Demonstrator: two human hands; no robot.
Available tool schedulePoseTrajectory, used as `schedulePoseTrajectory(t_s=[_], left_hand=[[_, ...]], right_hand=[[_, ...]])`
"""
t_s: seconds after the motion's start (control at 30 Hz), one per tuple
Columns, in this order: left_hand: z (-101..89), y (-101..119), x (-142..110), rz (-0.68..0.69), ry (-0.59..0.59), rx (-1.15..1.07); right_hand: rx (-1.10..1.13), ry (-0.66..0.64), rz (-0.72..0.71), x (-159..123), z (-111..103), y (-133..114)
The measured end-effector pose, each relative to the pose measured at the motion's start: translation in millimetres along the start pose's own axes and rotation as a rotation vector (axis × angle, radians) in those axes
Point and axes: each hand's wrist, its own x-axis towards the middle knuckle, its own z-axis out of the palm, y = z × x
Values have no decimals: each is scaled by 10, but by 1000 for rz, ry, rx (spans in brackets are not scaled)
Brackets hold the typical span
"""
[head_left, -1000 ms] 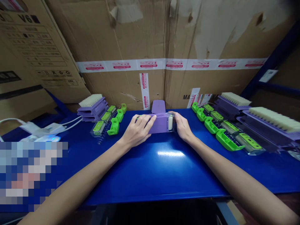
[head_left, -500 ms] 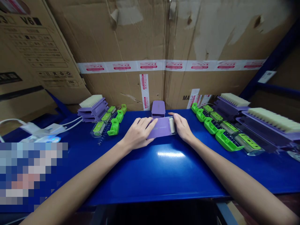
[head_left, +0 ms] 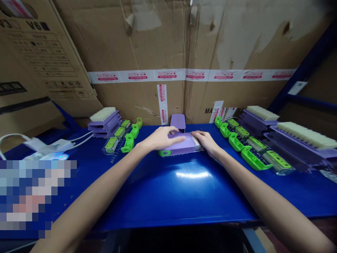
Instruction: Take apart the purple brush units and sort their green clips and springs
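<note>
A purple plastic housing (head_left: 175,146) lies crosswise on the blue table, with a bright green piece (head_left: 165,153) showing at its left end and bristle-like bits along its lower front edge. My left hand (head_left: 164,137) is on it from the left, thumb stretched across the top and fingers curled at the far edge. At the right end, my right hand (head_left: 206,140) has its fingers closed around a clear end part with a pale strip (head_left: 197,142) inside. Its fingertips are partly hidden. Another purple housing (head_left: 178,121) stands just behind.
Purple pieces with cream bristles (head_left: 104,114) are stacked at left, beside green caps (head_left: 129,142), springs and clear blocks (head_left: 111,144). Similar green caps (head_left: 252,158) and bristle pads (head_left: 306,133) lie right. A white power strip (head_left: 47,147) with cables sits far left; cardboard (head_left: 137,95) closes the back.
My left hand has shifted back and lifted its wrist, exposing the green left end. The housing now sits lower and flatter, and my right hand has closed in on its right end.
</note>
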Motion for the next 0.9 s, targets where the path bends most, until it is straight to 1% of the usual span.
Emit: schedulePoseTrajectory(t_s=[0.03, 0.1, 0.13, 0.17, 0.23, 0.3, 0.37, 0.43, 0.57, 0.67, 0.77, 0.9], left_hand=[[-18, 16, 86, -49, 44, -18], [-39, 50, 281, -155, 166, 55], [-41, 67, 386, -207, 205, 115], [-37, 83, 493, -253, 209, 163], [-14, 112, 695, -346, 157, 219], [23, 134, 860, -445, 58, 239], [62, 143, 968, -523, -41, 231], [89, 127, 1013, -552, -71, 202], [59, -23, 955, -560, 41, 160], [-53, -188, 808, -551, 87, 84], [-238, -284, 566, -530, 153, 23], [-567, -276, 95, -517, 285, 104]], right_hand=[[18, -21, 33, -6, -9, -5], [60, -60, 61, -14, -22, -9], [77, -70, 59, -14, -27, -6], [86, -75, 55, -11, -30, -2], [87, -75, 38, 1, -32, 12], [82, -69, 10, 17, -33, 29], [75, -63, -14, 30, -33, 41], [62, -58, -27, 37, -33, 45], [62, -71, -3, 32, -38, 29], [59, -76, 9, 27, -42, 16], [43, -75, 10, 26, -42, 11], [36, -67, -13, 26, -40, 11]])
